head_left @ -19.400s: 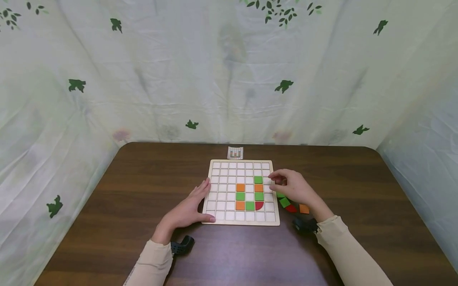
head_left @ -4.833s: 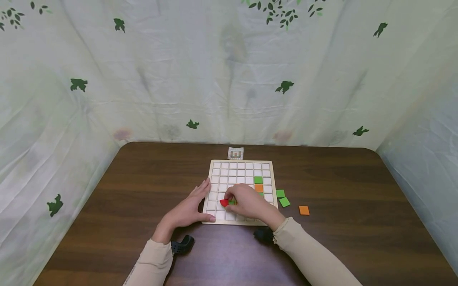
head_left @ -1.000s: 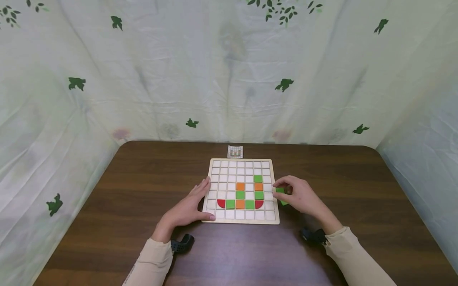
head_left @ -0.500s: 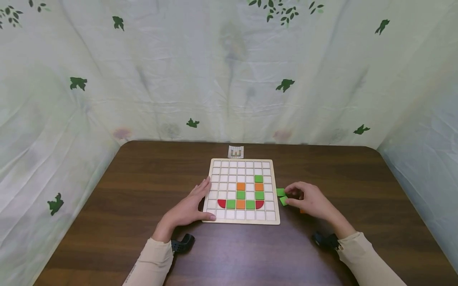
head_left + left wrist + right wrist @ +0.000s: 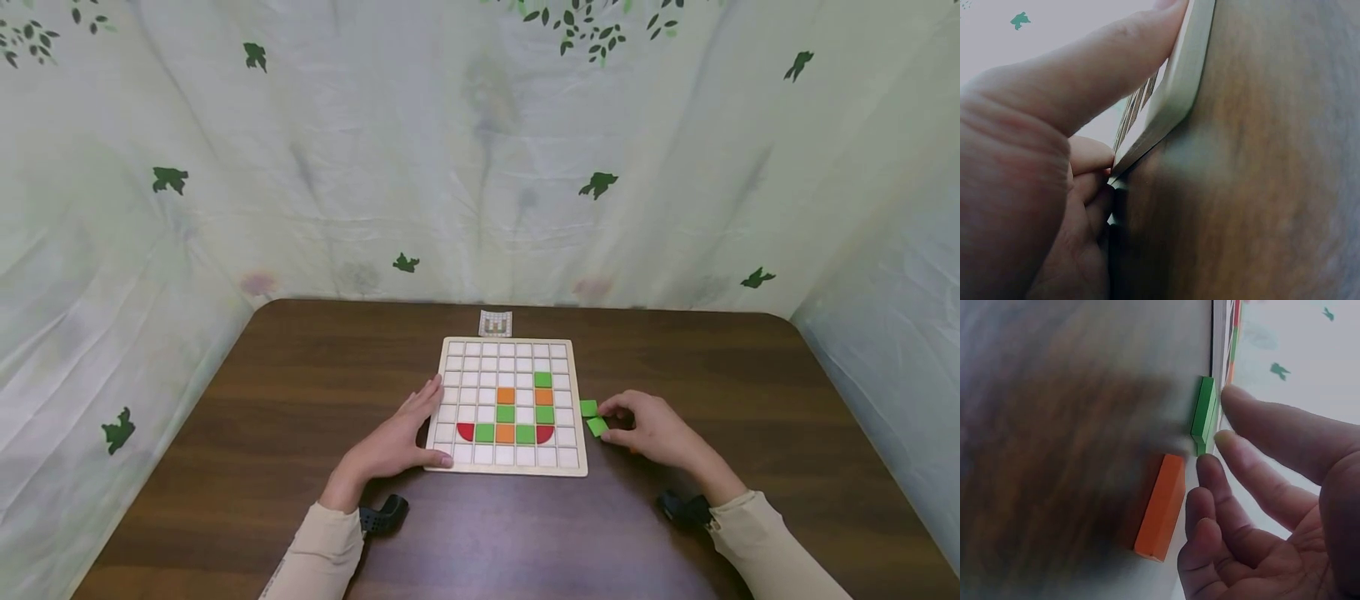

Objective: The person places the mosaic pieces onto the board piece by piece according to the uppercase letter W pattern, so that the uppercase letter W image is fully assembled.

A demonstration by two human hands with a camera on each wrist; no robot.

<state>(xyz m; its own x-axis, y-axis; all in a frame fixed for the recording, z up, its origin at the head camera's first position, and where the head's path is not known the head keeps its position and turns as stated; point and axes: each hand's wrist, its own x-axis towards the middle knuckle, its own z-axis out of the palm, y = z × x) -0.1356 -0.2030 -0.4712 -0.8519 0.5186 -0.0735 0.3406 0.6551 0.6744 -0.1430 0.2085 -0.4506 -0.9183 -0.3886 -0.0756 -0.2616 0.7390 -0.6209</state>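
Observation:
A white gridded board (image 5: 508,470) with a pale wooden rim lies on the table. Green and orange squares rise in two columns on it, above a bottom row with a red quarter-round tile (image 5: 466,432) at each end. My left hand (image 5: 396,432) rests along the board's left side, thumb over the front corner. To the right of the board, my right hand (image 5: 651,427) has thumb and index finger apart beside two loose green tiles (image 5: 588,408); nothing is between them. An orange tile (image 5: 1161,509) stands out under this hand in the right wrist view.
A small printed card (image 5: 496,324) lies just behind the board. The brown wooden table (image 5: 337,358) ends at the back against a pale curtain (image 5: 330,167) with leaf and bird prints.
The red tile my right hand held earlier now lies at the left of the bottom row, beside an added green square. That hand has moved right, to the loose green tiles; my left stays put.

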